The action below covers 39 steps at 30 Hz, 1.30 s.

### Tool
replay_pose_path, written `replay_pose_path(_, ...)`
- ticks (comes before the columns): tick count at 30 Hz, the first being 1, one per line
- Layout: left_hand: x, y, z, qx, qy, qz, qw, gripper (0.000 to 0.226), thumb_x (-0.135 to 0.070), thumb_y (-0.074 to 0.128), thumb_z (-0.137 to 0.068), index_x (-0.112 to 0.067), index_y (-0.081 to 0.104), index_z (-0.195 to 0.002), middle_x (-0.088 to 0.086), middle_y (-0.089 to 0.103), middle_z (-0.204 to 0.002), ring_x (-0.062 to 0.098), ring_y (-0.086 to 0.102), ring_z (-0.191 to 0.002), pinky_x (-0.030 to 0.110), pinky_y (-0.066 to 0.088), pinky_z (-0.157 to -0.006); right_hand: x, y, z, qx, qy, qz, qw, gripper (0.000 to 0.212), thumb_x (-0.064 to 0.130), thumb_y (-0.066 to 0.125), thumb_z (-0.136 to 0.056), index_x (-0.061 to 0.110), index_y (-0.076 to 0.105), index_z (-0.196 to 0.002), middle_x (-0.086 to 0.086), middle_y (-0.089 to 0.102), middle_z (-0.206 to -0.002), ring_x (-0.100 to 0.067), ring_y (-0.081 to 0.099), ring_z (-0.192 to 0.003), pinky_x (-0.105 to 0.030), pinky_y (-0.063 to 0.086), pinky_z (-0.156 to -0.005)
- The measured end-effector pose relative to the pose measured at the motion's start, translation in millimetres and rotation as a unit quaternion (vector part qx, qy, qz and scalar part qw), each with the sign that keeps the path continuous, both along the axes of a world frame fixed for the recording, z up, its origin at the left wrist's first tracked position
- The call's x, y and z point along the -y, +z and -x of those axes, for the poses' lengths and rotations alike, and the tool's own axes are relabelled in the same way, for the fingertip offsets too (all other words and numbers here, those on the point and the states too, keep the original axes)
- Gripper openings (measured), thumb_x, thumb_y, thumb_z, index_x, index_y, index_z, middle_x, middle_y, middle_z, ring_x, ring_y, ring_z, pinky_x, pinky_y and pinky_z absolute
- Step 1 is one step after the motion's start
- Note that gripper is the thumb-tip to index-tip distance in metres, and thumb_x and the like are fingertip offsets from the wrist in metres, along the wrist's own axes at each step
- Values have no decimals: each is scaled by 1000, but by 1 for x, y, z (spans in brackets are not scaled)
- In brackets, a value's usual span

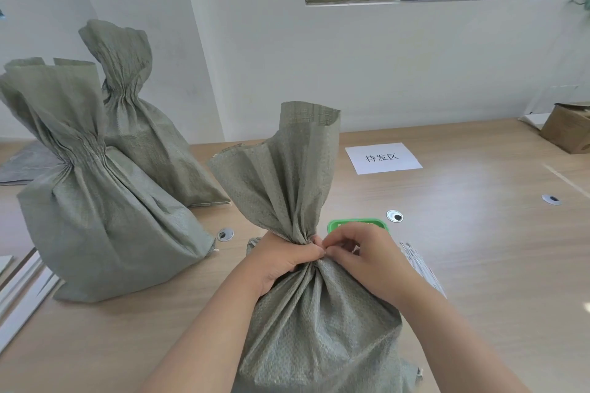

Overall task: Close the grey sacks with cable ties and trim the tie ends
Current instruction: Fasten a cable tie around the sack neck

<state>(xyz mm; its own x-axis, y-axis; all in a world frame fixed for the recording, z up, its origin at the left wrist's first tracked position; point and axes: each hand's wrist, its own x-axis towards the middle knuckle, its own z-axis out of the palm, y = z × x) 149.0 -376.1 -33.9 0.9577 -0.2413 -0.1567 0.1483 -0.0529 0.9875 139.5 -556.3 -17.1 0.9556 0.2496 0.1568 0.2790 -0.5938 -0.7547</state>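
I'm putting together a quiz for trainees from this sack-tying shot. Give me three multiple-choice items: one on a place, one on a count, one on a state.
1. Where is the sign?
A. flat on the table, beyond the near sack
B. taped to the wall
C. on the floor

2. How many grey sacks stand on the table?
A. two
B. three
C. five

3. What is the left hand doing?
A. gripping the near sack's neck
B. lying flat on the table
C. holding scissors

Answers:
1 A: the sign lies on the tabletop past the near sack.
2 B: there are the near sack, the left sack and the back sack.
3 A: its fingers curl round the gathered neck.
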Motion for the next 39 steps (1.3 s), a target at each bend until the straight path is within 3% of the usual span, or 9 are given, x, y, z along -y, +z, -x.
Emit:
replay_pose_path(4, -5, -6, 1, 13, 1, -3, 1000, 25, -12, 86, -66, -18, 76, -88, 3, 75, -93, 17, 69, -92, 38, 51, -98, -4, -1, -4, 64, 3, 68, 996, 15, 11, 71, -80, 25, 76, -76, 9, 63, -76, -8, 59, -74, -24, 45, -71)
replay_pose_path(8, -8, 0, -1, 49, -6, -90, 995, 13, -16, 83, -76, -11, 74, -84, -1, 74, -85, 11, 68, -85, 32, 53, -88, -6, -3, -3, 111, -44, 92, 989, 20, 0, 66, -79, 19, 72, -74, 4, 57, -73, -17, 57, -71, -32, 45, -67)
replay_pose_path(14, -15, 0, -5, 14, 15, -166, 986, 39, -50, 82, -56, -28, 76, -88, -13, 75, -95, 8, 69, -98, 33, 52, -97, 9, -2, -3, 94, -114, 92, 985, 22, 1, 68, -78, 22, 74, -73, 9, 64, -73, -13, 60, -72, -27, 46, -68)
replay_pose_path(17, -13, 4, -4, 15, -17, -156, 987, 23, -38, 80, -67, -26, 75, -86, -11, 74, -87, 9, 67, -90, 31, 53, -80, 3, 3, -2, 108, -42, 163, 980, 12, 17, 67, -85, 25, 75, -81, 9, 62, -80, -15, 60, -80, -34, 49, -69)
replay_pose_path(22, -16, 4, 3, 4, -2, -128, 992, 36, -32, 87, -66, -27, 78, -101, -11, 77, -102, 6, 69, -103, 38, 54, -98, -13, 15, -4, 154, 102, 297, 937, 18, 24, 48, -94, 26, 64, -103, 3, 65, -98, -24, 64, -91, -36, 47, -65)
replay_pose_path(26, -15, 8, 6, 20, -11, -166, 986, 34, -34, 80, -64, -31, 76, -98, -18, 75, -100, 1, 67, -101, 34, 52, -99, -14, 15, -8, 202, 138, 364, 899, 39, 39, 25, -86, 21, 60, -90, -7, 66, -82, -33, 61, -75, -32, 33, -58)
replay_pose_path(31, -19, 4, 9, -30, -9, -169, 985, 14, -38, 81, -77, -39, 71, -87, -26, 69, -92, -8, 61, -92, 23, 46, -99, -14, 6, -14, 236, 133, 318, 909, 32, 39, 36, -76, 17, 45, -55, -4, 51, -46, -28, 37, -44, -24, 24, -46)
replay_pose_path(34, -25, 2, 8, -39, -10, -171, 984, 27, -52, 82, -72, -35, 76, -92, -26, 73, -95, -7, 65, -96, 24, 49, -99, -12, 7, -10, 218, 114, 276, 929, 29, 35, 43, -76, 18, 37, -53, -4, 40, -40, -26, 29, -43, -23, 22, -44)
replay_pose_path(39, -36, 16, 15, -29, -21, -181, 983, 10, -36, 79, -81, -38, 71, -87, -29, 70, -86, -10, 63, -86, 14, 48, -71, -18, 7, -6, 236, 117, 220, 939, 27, 31, 41, -76, 18, 30, -55, 4, 20, -44, -25, 27, -40, -24, 20, -42)
